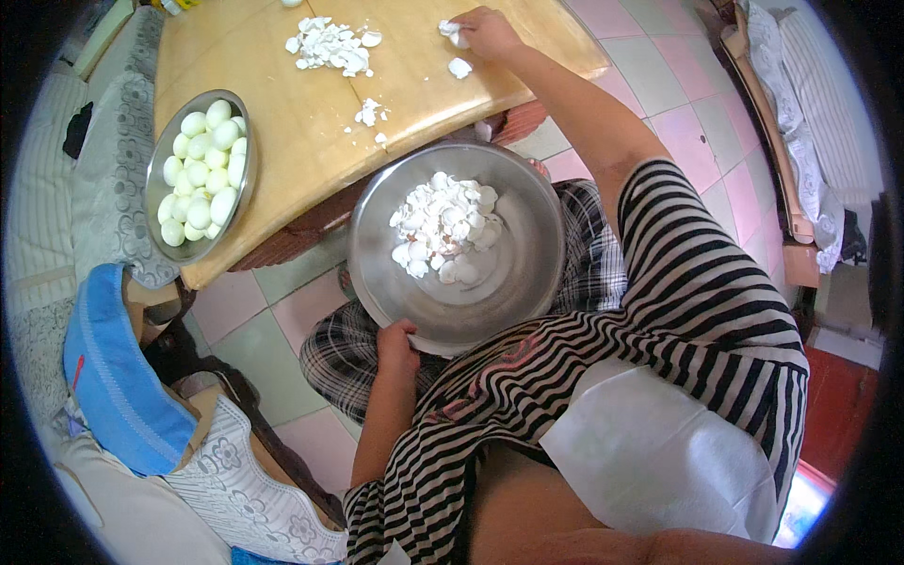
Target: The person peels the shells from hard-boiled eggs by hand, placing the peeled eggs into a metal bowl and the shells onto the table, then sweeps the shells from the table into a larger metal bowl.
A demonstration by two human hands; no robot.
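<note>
With my left hand (pixel 398 347) I grip the near rim of a large stainless steel basin (pixel 522 282), which rests on my lap. Broken white eggshells (pixel 448 219) are heaped in the bottom of the basin. My right hand (pixel 489 34) reaches over the far right part of the wooden table (pixel 275 155), its fingers closed on some eggshell pieces (pixel 452 32). One more shell piece (pixel 460 68) lies just below that hand. A bigger pile of eggshells (pixel 330 46) sits at the table's far middle, and small shell fragments (pixel 369 113) are scattered nearer the edge.
A steel bowl (pixel 248 166) full of peeled eggs (pixel 201 173) stands at the table's left corner. On the left is a sofa with a patterned cover (pixel 106 169) and a blue cloth (pixel 116 374). Pink and green floor tiles (pixel 678 78) show on the right.
</note>
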